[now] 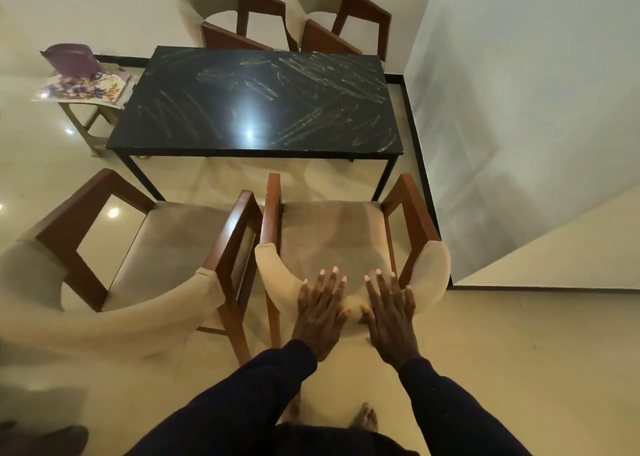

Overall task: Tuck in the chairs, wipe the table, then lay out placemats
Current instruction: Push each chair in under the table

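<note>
A black table streaked with yellowish marks stands ahead of me. Two beige chairs with brown wooden arms stand pulled out on my side: the near right chair and the near left chair. My left hand and my right hand lie flat, fingers spread, on the curved backrest of the near right chair. Two more chairs, the far left chair and the far right chair, stand at the table's far side. Floral placemats lie stacked on a small stool left of the table, under a purple cloth.
A white wall with a black skirting runs close along the table's right side. The glossy cream floor spreads around me. My bare feet show below my dark sleeves.
</note>
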Demonstrator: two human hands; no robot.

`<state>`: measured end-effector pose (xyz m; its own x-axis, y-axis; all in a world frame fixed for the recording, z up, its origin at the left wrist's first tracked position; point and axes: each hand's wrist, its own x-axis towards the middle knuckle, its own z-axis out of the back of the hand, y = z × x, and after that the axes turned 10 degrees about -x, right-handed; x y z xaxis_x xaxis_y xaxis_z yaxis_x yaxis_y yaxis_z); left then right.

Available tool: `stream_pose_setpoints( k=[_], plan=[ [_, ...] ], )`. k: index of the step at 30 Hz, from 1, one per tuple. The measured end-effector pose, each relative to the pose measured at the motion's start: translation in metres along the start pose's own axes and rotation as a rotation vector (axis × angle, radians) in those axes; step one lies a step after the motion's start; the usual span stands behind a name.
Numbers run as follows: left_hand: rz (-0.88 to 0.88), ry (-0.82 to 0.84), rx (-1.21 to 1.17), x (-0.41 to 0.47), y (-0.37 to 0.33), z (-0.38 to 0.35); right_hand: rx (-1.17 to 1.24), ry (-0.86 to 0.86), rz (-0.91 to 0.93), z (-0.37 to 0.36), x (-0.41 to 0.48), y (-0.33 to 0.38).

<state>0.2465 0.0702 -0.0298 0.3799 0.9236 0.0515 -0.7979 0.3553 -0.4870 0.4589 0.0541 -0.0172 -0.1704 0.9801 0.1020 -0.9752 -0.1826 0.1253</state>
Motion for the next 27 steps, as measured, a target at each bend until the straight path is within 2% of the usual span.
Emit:
stream_pose_setpoints(
  k=[6,15,20,27],
  plan=[
    [0.02,-0.068,0.026,-0.007,0.008,0.01,-0.038,0.026,-0.012,-0.003,-0.005,0.015],
    [0.116,-0.062,0.07,-0.028,0.02,0.034,-0.07,0.02,0.075,-0.005,0.0,0.048],
    [0.132,-0.052,0.106,-0.058,0.052,0.052,-0.05,0.043,0.135,-0.008,0.011,0.084],
    [0.272,-0.111,0.073,-0.102,0.1,0.096,-0.006,0.064,0.281,-0.021,0.022,0.147]
  ],
)
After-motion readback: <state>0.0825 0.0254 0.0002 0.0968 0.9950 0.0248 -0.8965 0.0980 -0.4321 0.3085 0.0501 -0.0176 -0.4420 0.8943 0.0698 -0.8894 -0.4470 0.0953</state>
